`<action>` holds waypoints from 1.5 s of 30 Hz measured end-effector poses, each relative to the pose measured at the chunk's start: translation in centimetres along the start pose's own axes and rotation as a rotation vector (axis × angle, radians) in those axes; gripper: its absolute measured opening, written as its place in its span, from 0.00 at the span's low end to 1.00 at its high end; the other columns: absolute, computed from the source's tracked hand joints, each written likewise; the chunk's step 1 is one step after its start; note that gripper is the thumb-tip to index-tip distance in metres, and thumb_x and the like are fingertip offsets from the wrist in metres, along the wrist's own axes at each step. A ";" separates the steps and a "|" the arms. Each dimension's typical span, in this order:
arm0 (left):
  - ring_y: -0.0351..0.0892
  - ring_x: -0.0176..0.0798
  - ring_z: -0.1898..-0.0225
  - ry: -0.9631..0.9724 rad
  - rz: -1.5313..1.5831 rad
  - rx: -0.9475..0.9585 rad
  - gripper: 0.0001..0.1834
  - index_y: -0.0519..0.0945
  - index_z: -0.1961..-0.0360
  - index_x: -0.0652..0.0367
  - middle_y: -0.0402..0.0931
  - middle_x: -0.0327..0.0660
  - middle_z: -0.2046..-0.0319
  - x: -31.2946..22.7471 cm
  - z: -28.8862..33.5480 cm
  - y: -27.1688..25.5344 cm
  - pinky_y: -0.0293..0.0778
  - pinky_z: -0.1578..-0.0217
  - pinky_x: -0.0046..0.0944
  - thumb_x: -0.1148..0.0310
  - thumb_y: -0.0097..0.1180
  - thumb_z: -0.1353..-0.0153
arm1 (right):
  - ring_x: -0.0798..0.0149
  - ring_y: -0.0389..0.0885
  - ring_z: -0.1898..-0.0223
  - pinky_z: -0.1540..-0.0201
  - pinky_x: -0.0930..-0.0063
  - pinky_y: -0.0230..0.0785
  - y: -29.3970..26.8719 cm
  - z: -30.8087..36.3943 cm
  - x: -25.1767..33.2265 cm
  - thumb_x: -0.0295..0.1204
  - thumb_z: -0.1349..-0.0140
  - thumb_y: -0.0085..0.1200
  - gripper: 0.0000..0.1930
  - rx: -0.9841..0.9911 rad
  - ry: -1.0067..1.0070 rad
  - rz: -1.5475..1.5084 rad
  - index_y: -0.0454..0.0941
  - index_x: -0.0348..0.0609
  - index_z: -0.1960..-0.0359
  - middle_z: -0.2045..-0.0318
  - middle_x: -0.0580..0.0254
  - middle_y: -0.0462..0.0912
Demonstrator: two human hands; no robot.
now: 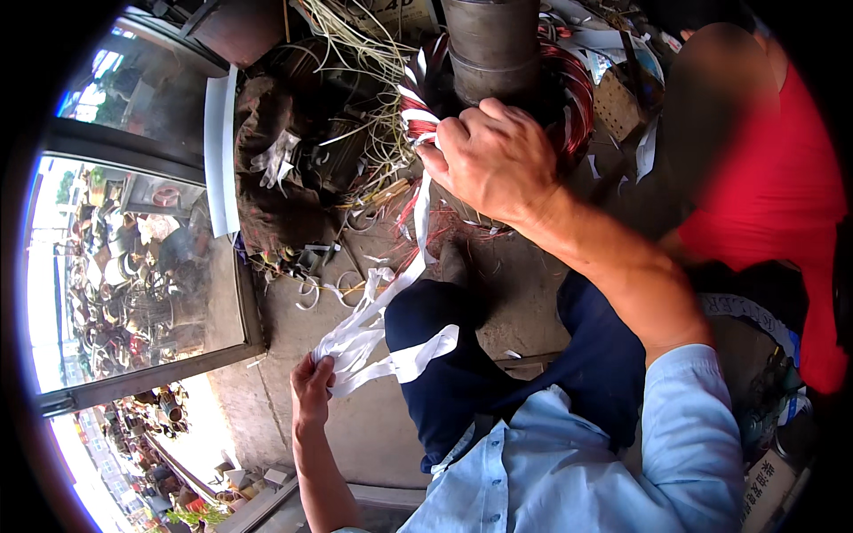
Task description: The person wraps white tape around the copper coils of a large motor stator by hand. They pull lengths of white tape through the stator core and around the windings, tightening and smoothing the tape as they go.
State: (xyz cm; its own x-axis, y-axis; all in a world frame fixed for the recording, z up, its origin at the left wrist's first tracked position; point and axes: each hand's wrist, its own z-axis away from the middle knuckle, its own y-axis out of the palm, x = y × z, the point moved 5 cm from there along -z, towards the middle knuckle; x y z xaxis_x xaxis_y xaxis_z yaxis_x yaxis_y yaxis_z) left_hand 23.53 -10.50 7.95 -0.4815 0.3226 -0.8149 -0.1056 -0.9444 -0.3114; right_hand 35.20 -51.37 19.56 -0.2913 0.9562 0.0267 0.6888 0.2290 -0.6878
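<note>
A ring-shaped coil of dark red wire point(579, 89) circles the base of an upright grey metal cylinder point(494, 49). White tape is wound in spaced turns along the coil's left side. My right hand point(499, 160) is closed at that side, its fingers pinching the tape against the wire; the fingertips are partly hidden. From there the white cloth tape point(423, 222) runs down, slack, to my left hand point(314, 380). That hand is closed around a loose bunch of the tape, well away from the coil, and a loose end lies over my left knee.
A person in a red top point(773, 195) sits close on the right. Tangled pale wires point(369, 62) and a brown sack point(267, 169) lie at left of the coil. A glass-paned metal frame point(147, 382) stands on the far left. Wire scraps litter the concrete floor point(267, 409).
</note>
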 end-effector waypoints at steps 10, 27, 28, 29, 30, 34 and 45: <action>0.59 0.20 0.82 -0.098 0.027 0.057 0.09 0.80 0.70 0.52 0.68 0.25 0.81 1.0 -1.5 1.8 0.51 0.82 0.26 0.62 0.62 0.34 | 0.65 0.78 0.74 0.70 0.67 0.73 -2.5 2.0 -3.5 0.42 0.49 0.66 0.15 -0.064 -0.195 -0.158 0.75 0.50 0.80 0.82 0.68 0.77; 0.62 0.22 0.78 -0.063 -0.167 0.055 0.11 0.79 0.71 0.56 0.69 0.27 0.79 -5.4 2.0 5.5 0.57 0.77 0.29 0.63 0.60 0.33 | 0.60 0.75 0.77 0.73 0.65 0.70 -4.0 2.5 -5.7 0.34 0.53 0.67 0.13 0.016 -0.257 -0.307 0.73 0.48 0.80 0.82 0.65 0.73; 0.64 0.24 0.75 0.000 -0.194 0.082 0.12 0.79 0.70 0.58 0.69 0.28 0.79 -6.1 2.7 5.4 0.60 0.75 0.31 0.62 0.60 0.33 | 0.57 0.75 0.76 0.72 0.63 0.69 -4.2 2.3 -5.5 0.32 0.52 0.66 0.12 0.033 -0.274 -0.322 0.73 0.46 0.78 0.81 0.62 0.74; 0.65 0.26 0.73 0.022 -0.257 0.092 0.13 0.79 0.69 0.60 0.69 0.29 0.78 -6.7 3.5 5.2 0.62 0.72 0.34 0.61 0.59 0.33 | 0.55 0.75 0.75 0.71 0.61 0.69 -4.3 2.1 -5.2 0.30 0.51 0.66 0.11 0.068 -0.261 -0.297 0.74 0.44 0.76 0.80 0.60 0.74; 0.66 0.28 0.74 0.081 -0.271 0.106 0.13 0.80 0.67 0.60 0.70 0.31 0.79 -7.4 4.2 4.9 0.63 0.72 0.35 0.60 0.60 0.33 | 0.52 0.75 0.74 0.70 0.59 0.68 -4.2 1.9 -4.9 0.29 0.50 0.65 0.10 0.064 -0.291 -0.288 0.74 0.42 0.74 0.79 0.57 0.74; 0.67 0.30 0.74 0.269 -0.262 0.140 0.16 0.77 0.69 0.61 0.69 0.35 0.79 -9.6 7.9 3.8 0.64 0.72 0.37 0.59 0.58 0.31 | 0.43 0.75 0.71 0.67 0.52 0.67 -4.4 2.1 -4.1 0.25 0.45 0.61 0.09 0.069 -0.311 -0.335 0.75 0.35 0.66 0.75 0.48 0.75; 0.62 0.24 0.72 0.560 -0.105 0.278 0.18 0.79 0.64 0.62 0.68 0.30 0.78 -17.1 19.1 0.8 0.63 0.73 0.34 0.55 0.59 0.29 | 0.40 0.73 0.47 0.42 0.49 0.65 -5.6 3.8 -2.7 0.26 0.40 0.57 0.18 0.038 -0.250 -0.214 0.73 0.32 0.49 0.50 0.44 0.76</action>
State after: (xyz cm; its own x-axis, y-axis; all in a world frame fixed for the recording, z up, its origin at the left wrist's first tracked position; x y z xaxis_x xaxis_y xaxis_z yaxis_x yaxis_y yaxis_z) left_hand 15.05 -18.00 30.92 0.0638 0.3284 -0.9424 -0.3858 -0.8628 -0.3268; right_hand 29.62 -55.95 20.55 -0.5843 0.8115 -0.0023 0.5705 0.4087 -0.7124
